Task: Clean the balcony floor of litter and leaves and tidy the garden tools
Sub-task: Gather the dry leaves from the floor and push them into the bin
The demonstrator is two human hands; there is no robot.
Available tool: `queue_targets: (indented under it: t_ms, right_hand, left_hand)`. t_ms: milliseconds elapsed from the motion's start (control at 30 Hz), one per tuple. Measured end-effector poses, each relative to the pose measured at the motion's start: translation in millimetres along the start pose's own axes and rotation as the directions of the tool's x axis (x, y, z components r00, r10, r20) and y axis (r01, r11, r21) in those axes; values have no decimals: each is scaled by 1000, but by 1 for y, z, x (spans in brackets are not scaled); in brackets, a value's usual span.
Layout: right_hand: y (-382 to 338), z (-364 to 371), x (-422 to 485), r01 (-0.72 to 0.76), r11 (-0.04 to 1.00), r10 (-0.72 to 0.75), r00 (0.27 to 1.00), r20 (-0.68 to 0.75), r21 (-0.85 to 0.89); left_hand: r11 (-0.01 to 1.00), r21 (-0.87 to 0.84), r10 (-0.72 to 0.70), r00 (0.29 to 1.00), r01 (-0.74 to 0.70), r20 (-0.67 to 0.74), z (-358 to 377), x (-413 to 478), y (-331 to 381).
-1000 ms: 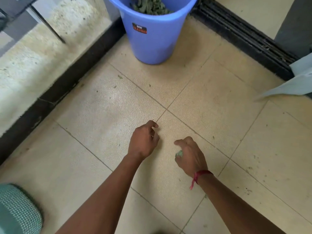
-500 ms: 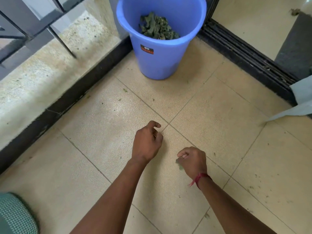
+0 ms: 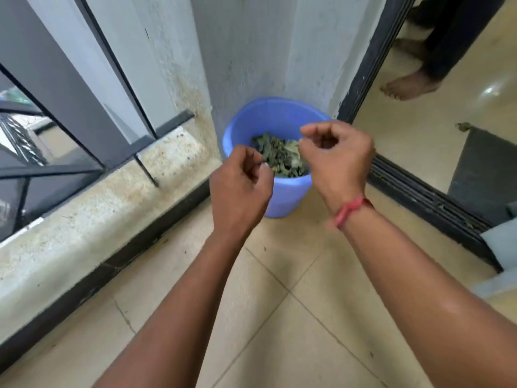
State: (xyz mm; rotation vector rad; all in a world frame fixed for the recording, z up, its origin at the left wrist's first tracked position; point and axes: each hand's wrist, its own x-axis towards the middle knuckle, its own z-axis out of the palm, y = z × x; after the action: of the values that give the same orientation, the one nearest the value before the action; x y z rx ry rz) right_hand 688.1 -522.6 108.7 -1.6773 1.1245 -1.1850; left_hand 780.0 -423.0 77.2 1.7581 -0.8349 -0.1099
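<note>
A blue plastic bucket [image 3: 282,197] stands in the balcony corner, with a heap of dry green leaves [image 3: 279,156] inside. Both my hands hang just above its near rim. My left hand [image 3: 240,186] has its thumb and fingertips pinched together over the leaves on what looks like a tiny leaf scrap, too small to make out. My right hand [image 3: 335,155], with a red thread on the wrist, is over the bucket's right side. Its fingers are curled round a dark hollow in which nothing shows.
A metal railing [image 3: 84,107] above a stained concrete ledge [image 3: 98,208] runs along the left. On the right lie a dark sliding-door track [image 3: 419,203], a dark mat [image 3: 489,169] and another person's bare foot [image 3: 405,86]. Tiny specks dot the beige floor tiles [image 3: 279,317].
Both hands have risen from the floor tiles to just above the bucket, and my view has tilted up. The green scrap seen in my right hand no longer shows.
</note>
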Motion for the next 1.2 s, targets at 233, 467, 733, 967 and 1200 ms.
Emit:
queue_targets:
  t_ms: [233, 467, 733, 967, 1200]
  right_hand:
    - [29, 15, 44, -73, 934, 93, 995, 39, -351]
    - [36, -39, -6, -115, 968, 136, 987, 85, -222]
    - [36, -149, -138, -278, 950, 282, 959, 6, -138]
    - [78, -316, -356, -610, 787, 564, 771, -297, -90]
    - [72, -469, -596, -770, 631, 657, 467, -592, 93]
  left_hand:
    - [982, 164, -111, 990, 94, 93, -4, 37, 6]
    - [981, 162, -137, 976, 109, 172, -1, -26, 13]
    - [991, 126, -94, 897, 43, 433, 26, -162, 63]
    - [984, 96, -7, 502, -152, 865, 32, -374, 101]
    - [930, -91, 109, 33, -357, 993, 3, -583, 159]
